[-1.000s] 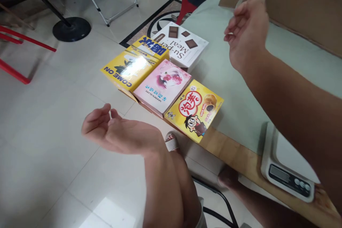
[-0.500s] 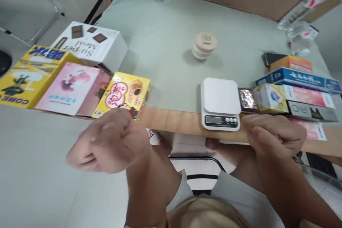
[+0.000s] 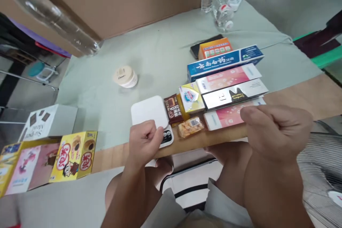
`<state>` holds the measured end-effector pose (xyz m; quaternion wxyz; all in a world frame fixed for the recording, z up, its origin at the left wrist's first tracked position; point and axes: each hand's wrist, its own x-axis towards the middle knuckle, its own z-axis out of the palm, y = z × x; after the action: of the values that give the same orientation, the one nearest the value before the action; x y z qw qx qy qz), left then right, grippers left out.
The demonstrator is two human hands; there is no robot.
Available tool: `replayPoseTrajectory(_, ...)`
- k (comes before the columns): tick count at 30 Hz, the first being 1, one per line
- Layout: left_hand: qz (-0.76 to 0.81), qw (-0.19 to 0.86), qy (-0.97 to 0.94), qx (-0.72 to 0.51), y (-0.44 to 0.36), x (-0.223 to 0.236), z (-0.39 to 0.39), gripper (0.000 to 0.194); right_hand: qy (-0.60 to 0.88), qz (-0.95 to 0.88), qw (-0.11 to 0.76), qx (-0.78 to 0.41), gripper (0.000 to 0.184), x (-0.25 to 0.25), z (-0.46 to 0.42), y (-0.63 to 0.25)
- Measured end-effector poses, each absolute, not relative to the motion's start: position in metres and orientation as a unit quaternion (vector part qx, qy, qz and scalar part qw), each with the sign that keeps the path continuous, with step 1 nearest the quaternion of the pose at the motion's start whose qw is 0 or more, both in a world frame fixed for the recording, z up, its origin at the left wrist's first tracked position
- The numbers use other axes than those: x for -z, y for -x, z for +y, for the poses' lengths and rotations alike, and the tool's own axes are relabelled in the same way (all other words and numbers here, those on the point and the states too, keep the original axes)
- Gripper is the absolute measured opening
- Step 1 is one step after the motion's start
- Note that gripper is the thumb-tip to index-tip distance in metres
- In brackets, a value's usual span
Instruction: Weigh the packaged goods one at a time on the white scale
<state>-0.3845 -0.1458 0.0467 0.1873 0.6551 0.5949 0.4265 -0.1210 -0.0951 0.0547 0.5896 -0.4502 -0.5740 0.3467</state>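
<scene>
My left hand (image 3: 145,140) is closed in a fist over the front of a white kitchen scale (image 3: 148,110), hiding part of its display. Raised at the right, my right hand (image 3: 276,131) is also a fist, near a pink and white box (image 3: 226,118). Nothing shows in either hand. Between them lie a small clear-wrapped snack (image 3: 191,127), a brown cocoa packet (image 3: 173,108) and a yellow and white soap box (image 3: 191,98). Behind these are a silver and black box (image 3: 235,94), another pink box (image 3: 228,77) and a blue toothpaste box (image 3: 226,62).
A cream jar (image 3: 125,76) stands mid-table. At the left are a yellow snack box (image 3: 73,156), a pink box (image 3: 24,167) and a white box (image 3: 50,121). Plastic bottles (image 3: 223,14) stand and lie at the back. A fan (image 3: 320,171) is at the lower right.
The view has swung to the right, so the table's things appear further left. Both hands stay in fists; the left has moved right, from near the yellow snack box to over the scale.
</scene>
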Motion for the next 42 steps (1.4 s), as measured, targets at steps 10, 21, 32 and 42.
replayPoseTrajectory(10,0.611,0.170,-0.771,-0.054,0.289,-0.075,0.059,0.066,0.506,-0.512,0.576,-0.387,0.049,-0.056,-0.069,0.090)
replayPoseTrajectory(21,0.602,0.198,-0.756,-0.165,0.300,-0.069,0.070,0.058,0.458,-0.521,0.601,-0.398,0.048,-0.055,-0.071,0.097)
replayPoseTrajectory(32,0.706,0.088,-0.598,-0.369,0.428,-0.108,-0.144,0.057,0.449,-0.602,0.520,-0.406,0.008,-0.058,-0.103,0.175)
replayPoseTrajectory(42,0.839,0.161,-0.463,-0.237,0.431,-0.048,-0.211,0.035,0.443,-0.776,0.212,-0.396,0.070,-0.026,-0.146,0.274)
